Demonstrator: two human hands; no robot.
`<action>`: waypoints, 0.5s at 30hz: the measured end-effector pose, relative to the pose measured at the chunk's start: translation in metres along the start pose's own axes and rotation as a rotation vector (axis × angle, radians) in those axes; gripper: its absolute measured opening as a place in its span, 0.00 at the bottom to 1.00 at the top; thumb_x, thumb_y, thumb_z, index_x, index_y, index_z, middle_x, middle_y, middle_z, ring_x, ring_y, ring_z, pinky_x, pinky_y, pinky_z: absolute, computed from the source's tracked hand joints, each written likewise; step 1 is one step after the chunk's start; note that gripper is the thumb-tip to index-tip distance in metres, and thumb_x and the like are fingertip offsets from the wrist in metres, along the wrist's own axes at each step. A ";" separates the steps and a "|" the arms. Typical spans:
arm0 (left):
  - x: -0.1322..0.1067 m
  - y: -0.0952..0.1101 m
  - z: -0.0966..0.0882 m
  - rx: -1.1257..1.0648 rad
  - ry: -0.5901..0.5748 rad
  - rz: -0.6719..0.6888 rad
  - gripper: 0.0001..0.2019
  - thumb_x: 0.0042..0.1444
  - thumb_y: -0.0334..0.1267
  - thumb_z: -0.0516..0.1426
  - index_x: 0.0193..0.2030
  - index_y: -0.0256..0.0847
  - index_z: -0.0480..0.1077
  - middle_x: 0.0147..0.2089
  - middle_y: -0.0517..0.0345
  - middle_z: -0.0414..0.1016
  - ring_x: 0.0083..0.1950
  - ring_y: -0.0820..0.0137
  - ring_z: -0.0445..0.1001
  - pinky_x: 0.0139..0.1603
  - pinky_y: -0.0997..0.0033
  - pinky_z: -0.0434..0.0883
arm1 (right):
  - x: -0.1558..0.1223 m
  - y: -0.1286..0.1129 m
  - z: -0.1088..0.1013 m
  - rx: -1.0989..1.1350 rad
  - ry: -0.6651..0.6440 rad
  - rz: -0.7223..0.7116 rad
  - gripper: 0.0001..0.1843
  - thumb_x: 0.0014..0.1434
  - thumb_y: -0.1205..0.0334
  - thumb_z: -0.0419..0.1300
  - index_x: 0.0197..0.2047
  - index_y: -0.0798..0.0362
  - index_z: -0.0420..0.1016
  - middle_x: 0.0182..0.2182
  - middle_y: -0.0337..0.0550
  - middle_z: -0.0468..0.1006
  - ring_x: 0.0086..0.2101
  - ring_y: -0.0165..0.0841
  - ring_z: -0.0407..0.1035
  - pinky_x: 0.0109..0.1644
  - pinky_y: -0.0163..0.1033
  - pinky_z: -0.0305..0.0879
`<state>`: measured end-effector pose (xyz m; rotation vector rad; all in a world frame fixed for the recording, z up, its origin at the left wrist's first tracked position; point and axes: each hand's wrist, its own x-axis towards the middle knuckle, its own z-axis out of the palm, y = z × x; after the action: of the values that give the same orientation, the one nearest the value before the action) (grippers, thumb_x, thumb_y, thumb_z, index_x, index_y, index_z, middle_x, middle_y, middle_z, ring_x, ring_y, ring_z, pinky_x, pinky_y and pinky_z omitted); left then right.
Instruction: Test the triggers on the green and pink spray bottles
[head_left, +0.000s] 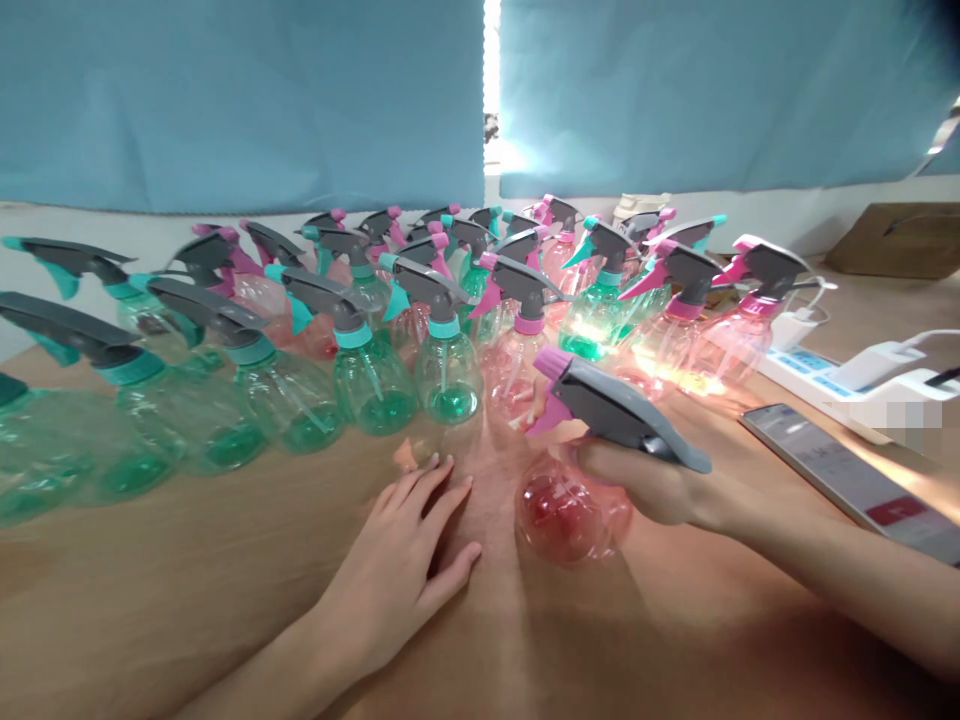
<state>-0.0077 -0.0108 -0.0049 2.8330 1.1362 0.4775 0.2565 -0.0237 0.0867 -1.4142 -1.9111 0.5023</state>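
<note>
My right hand [645, 485] is closed round the neck of a pink spray bottle [570, 515] with a grey trigger head and pink nozzle [615, 405], holding it tilted just above the wooden table [187, 590]. My left hand [405, 560] lies flat on the table to the left of that bottle, fingers stretched out and apart, holding nothing. Behind both hands stand several green spray bottles [371, 380] and pink spray bottles [517, 350], all with grey trigger heads, crowded across the back of the table.
A phone [847, 475] lies flat on the right of the table. Behind it sit a white power strip [825, 385] and a white adapter with cable [889, 360]. A brown cardboard piece [900, 240] leans at the far right. Blue curtains [240, 100] hang behind.
</note>
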 end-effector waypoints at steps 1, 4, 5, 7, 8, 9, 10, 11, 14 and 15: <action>0.000 0.000 -0.001 -0.002 -0.005 -0.003 0.23 0.66 0.48 0.51 0.63 0.39 0.66 0.67 0.43 0.63 0.66 0.50 0.61 0.63 0.46 0.63 | 0.001 0.001 0.002 0.023 0.000 -0.013 0.03 0.53 0.63 0.58 0.31 0.45 0.67 0.18 0.32 0.57 0.17 0.27 0.51 0.19 0.36 0.42; 0.002 0.002 -0.005 -0.003 -0.041 -0.017 0.22 0.66 0.47 0.52 0.62 0.39 0.66 0.67 0.43 0.63 0.67 0.49 0.62 0.63 0.45 0.63 | 0.005 0.004 0.006 0.091 0.031 -0.087 0.02 0.52 0.63 0.56 0.30 0.45 0.66 0.18 0.33 0.56 0.18 0.28 0.52 0.20 0.36 0.46; 0.003 0.002 -0.006 -0.003 -0.054 -0.021 0.22 0.65 0.46 0.53 0.62 0.39 0.66 0.67 0.42 0.64 0.66 0.49 0.62 0.63 0.44 0.63 | 0.006 0.003 0.006 0.096 0.038 -0.120 0.03 0.51 0.64 0.56 0.29 0.46 0.66 0.18 0.33 0.57 0.19 0.29 0.53 0.21 0.36 0.47; 0.004 0.003 -0.008 0.000 -0.064 -0.022 0.22 0.65 0.46 0.54 0.62 0.38 0.67 0.66 0.42 0.64 0.66 0.48 0.63 0.62 0.44 0.64 | 0.008 -0.001 0.003 0.078 0.019 -0.168 0.04 0.51 0.66 0.55 0.29 0.46 0.66 0.18 0.34 0.60 0.21 0.29 0.57 0.22 0.37 0.49; 0.004 0.003 -0.008 0.002 -0.063 -0.021 0.22 0.65 0.46 0.54 0.62 0.38 0.67 0.66 0.42 0.64 0.66 0.48 0.63 0.62 0.44 0.64 | 0.008 -0.005 0.000 0.057 0.005 -0.168 0.04 0.51 0.67 0.56 0.28 0.47 0.66 0.18 0.34 0.61 0.22 0.30 0.58 0.22 0.37 0.49; 0.004 0.004 -0.008 0.003 -0.062 -0.019 0.22 0.65 0.46 0.54 0.62 0.38 0.67 0.66 0.42 0.64 0.66 0.48 0.63 0.62 0.44 0.64 | 0.008 -0.008 -0.003 0.031 -0.007 -0.147 0.05 0.52 0.67 0.56 0.28 0.47 0.66 0.18 0.34 0.61 0.22 0.29 0.58 0.22 0.37 0.48; 0.004 0.004 -0.008 0.004 -0.057 -0.016 0.22 0.65 0.46 0.54 0.62 0.38 0.66 0.66 0.42 0.64 0.66 0.49 0.63 0.62 0.44 0.64 | 0.007 -0.012 -0.006 0.011 -0.013 -0.114 0.06 0.52 0.68 0.57 0.27 0.47 0.65 0.18 0.34 0.60 0.21 0.29 0.58 0.21 0.36 0.47; 0.003 0.004 -0.007 0.005 -0.052 -0.014 0.22 0.65 0.47 0.53 0.62 0.38 0.66 0.66 0.42 0.64 0.66 0.49 0.63 0.62 0.45 0.64 | 0.006 -0.015 -0.008 0.003 -0.014 -0.081 0.07 0.52 0.68 0.57 0.27 0.48 0.64 0.18 0.33 0.60 0.20 0.28 0.57 0.20 0.36 0.47; 0.003 0.003 -0.007 0.006 -0.039 -0.011 0.22 0.65 0.46 0.53 0.62 0.38 0.66 0.66 0.43 0.65 0.66 0.50 0.63 0.62 0.46 0.64 | 0.003 -0.020 -0.006 0.054 0.024 -0.024 0.07 0.53 0.68 0.57 0.26 0.47 0.64 0.19 0.32 0.63 0.20 0.27 0.59 0.21 0.36 0.50; 0.003 0.003 -0.007 0.007 -0.036 -0.011 0.22 0.65 0.46 0.53 0.61 0.38 0.66 0.66 0.43 0.65 0.66 0.50 0.63 0.62 0.46 0.64 | 0.002 -0.020 -0.004 0.080 0.032 -0.026 0.07 0.53 0.68 0.57 0.28 0.47 0.65 0.21 0.33 0.66 0.21 0.27 0.61 0.21 0.36 0.52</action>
<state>-0.0051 -0.0112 0.0028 2.8278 1.1480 0.4208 0.2457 -0.0285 0.1033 -1.3371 -1.8608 0.5342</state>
